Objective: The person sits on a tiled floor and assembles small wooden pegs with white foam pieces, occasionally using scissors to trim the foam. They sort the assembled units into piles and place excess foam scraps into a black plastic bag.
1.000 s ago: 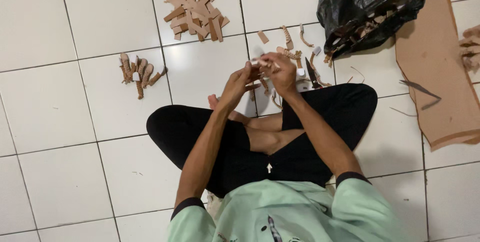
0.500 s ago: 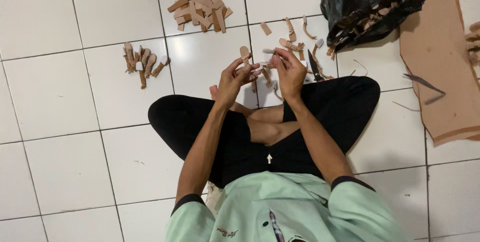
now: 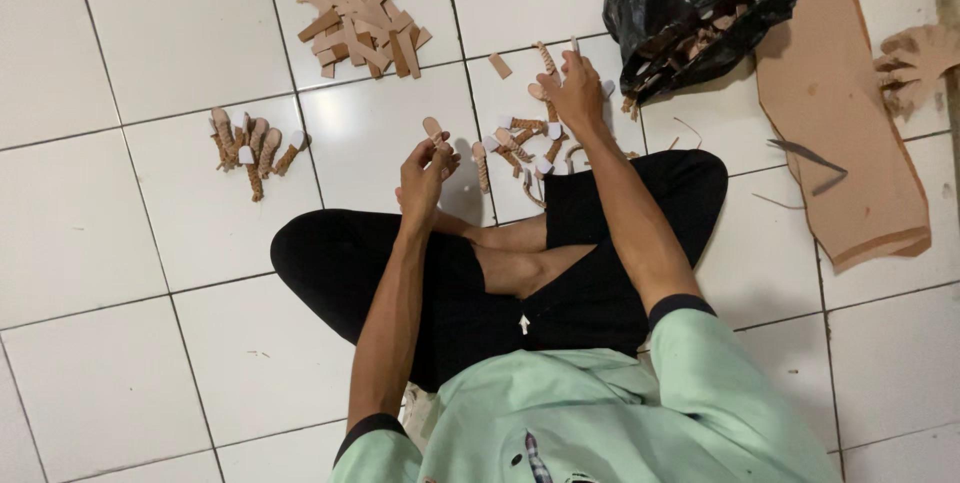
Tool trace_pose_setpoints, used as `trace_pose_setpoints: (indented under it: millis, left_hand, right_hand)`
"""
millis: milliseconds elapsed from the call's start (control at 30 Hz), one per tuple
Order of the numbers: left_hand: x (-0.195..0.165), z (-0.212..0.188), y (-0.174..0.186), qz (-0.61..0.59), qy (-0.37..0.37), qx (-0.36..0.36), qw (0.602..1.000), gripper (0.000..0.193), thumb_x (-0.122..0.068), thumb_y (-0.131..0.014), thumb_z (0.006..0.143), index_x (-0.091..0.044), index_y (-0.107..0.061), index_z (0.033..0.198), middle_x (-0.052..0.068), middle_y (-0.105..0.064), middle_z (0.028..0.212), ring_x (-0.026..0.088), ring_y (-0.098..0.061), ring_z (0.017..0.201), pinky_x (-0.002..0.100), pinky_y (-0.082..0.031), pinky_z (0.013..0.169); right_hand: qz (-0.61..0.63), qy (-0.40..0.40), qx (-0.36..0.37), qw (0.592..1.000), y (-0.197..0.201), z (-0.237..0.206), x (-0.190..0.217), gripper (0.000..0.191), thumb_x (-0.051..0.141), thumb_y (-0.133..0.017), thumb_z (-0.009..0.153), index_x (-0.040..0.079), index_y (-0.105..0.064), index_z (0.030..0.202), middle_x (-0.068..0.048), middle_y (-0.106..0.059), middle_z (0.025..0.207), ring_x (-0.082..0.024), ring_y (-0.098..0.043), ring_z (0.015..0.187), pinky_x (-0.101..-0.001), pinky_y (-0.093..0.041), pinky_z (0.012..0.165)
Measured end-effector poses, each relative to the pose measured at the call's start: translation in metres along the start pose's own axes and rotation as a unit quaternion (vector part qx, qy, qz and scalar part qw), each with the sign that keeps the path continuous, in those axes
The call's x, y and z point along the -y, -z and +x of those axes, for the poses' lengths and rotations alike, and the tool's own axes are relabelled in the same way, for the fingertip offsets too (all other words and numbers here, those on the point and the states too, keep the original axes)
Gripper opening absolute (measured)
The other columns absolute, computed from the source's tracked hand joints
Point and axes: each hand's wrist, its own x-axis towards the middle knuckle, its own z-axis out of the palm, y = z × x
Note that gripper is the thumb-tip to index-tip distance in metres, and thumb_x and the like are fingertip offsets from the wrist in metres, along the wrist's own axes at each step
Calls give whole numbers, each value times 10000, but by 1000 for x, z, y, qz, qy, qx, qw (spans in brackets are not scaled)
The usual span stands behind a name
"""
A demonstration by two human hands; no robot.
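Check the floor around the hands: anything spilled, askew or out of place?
Brown strips poke out of the open black bag, and a few thin offcuts lie loose beside the long brown sheet. Otherwise nothing stands out.

Person seated cross-legged on white tiled floor [image 3: 100, 233], heap of flat tan cardboard strips [image 3: 362, 21] ahead, small cluster of wrapped tan pieces [image 3: 252, 146] to its left, scattered wrapped pieces [image 3: 520, 143] before the knees, crumpled black plastic bag [image 3: 700, 3] ahead right, long tan cardboard sheet [image 3: 840, 133] right of the bag.
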Motion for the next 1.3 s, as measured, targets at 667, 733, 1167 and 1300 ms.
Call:
trace_pose_setpoints:
  millis: [667,733,1167,1300]
  left_hand:
    - [-57,12,55,198,-64,-12,978,394,-179,-718,956,94,-657,1233,163,-785,940,182,-772,799,312,-643,718]
    - [-89,31,113,321,-48,-44,945,390,-189,-726,919,53,-673,1221,140,-784,928,182,-768,731,318,-634,643]
    - [-105,67,233,596,-62,-198,776,125,-176,-736,935,-52,-751,942,133,-755,1075,306,-706,1007,461,-567,817]
    - [-108,47,192,603,-91,-134,781,382,-246,-837,872,-17,-708,1149,178,-748,1048,334,-716,924,457,-566,798]
  right_hand:
    - [187,221,94,953,-42,-104,84,369,47,-655,1035,-11,-624,1398,-177,-639,1375,-270,-652,1232,-357,-563,1017]
    - [241,120,99,958,-37,-109,77,328,81,-678,1016,-6,-648,1331,-165,-665,1307,-211,-685,1140,-314,-583,936]
    - [207,-24,155,966,-37,-108,27,296,149,-727,982,5,-700,1239,-125,-767,1100,-172,-737,959,-299,-604,807]
    - [73,-12,-20,997,-11,-56,-17,259,151,-754,981,-6,-707,1181,-168,-708,1086,-247,-711,959,-338,-614,786]
